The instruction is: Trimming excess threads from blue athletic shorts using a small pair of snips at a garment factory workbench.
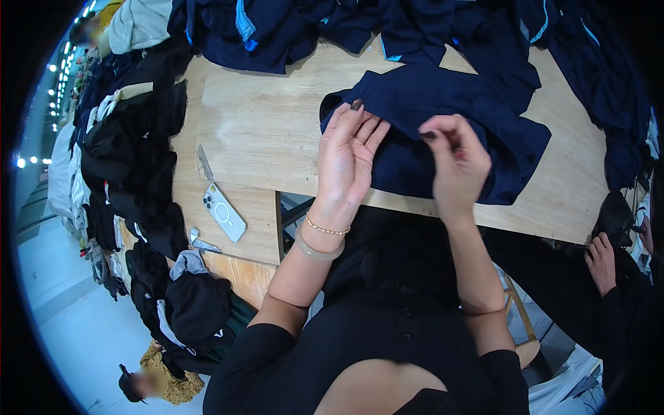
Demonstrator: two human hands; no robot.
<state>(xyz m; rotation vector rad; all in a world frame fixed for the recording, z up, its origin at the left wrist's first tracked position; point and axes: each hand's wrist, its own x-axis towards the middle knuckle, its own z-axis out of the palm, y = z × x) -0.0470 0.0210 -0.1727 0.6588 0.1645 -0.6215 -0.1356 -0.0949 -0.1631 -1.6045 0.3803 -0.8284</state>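
A dark navy garment point(429, 90) lies bunched on the wooden table in front of me. My left hand point(348, 152) is palm up at its left part, thumb and forefinger closed at a fold of the cloth, the other fingers loosely curled. Over the garment's near right part, my right hand point(462, 166) is raised with thumb and fingertips pinched together. Whatever that pinch holds, if anything, is too small to make out. A beaded bracelet point(325, 228) and a pale bangle point(318, 247) circle my left wrist.
More navy garments point(256, 41) with light blue trim line the table's far side. Black clothes point(131, 159) are heaped at left. A white phone point(225, 211) lies on the tabletop point(256, 111). At right, another person's hand point(602, 264) rests near dark cloth.
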